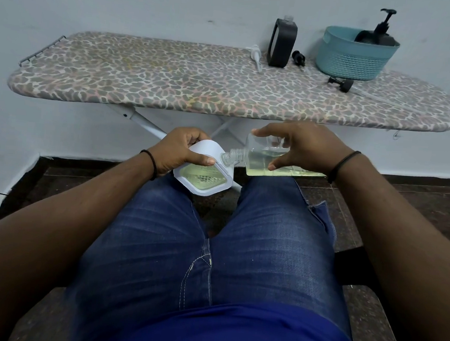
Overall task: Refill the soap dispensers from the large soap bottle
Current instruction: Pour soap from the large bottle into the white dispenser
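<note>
The clear bottle (pixel 268 160) lies tipped on its side above my right knee, my right hand (pixel 306 147) curled over it, thumb under and fingers on top — its open neck pointing left at the white dispenser (pixel 204 174). Yellowish soap sits along the bottle's lower side. My left hand (pixel 182 150) grips the dispenser's upper end, holding it tilted over my left thigh; pale soap shows through its window. On the ironing board (pixel 171 81) ahead — a black dispenser (pixel 281 43), loose pumps (pixel 340 83) and a teal basket (pixel 353 56) holding a black pump bottle (pixel 380 34).
</note>
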